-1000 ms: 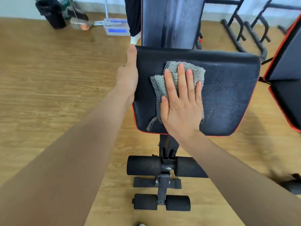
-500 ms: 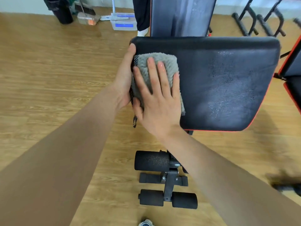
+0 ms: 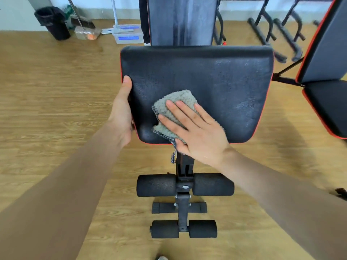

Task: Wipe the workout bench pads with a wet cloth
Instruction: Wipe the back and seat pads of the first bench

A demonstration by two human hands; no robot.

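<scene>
Right hand point(image 3: 197, 132) presses flat, fingers spread, on the wet cloth point(image 3: 176, 102) at the seat pad point(image 3: 216, 87)'s near-left corner; left hand point(image 3: 122, 111) clamps the pad's left edge. Mid-wipe; next, probably the drier-looking far side.

The seat pad point(image 3: 216, 87) is black leather-like vinyl, slightly glossy with wet streaks. The cloth point(image 3: 174, 102) is grey, fluffy terry. Foam rollers point(image 3: 156, 185) look matt; the floor point(image 3: 56, 91) is wood-grain.
</scene>
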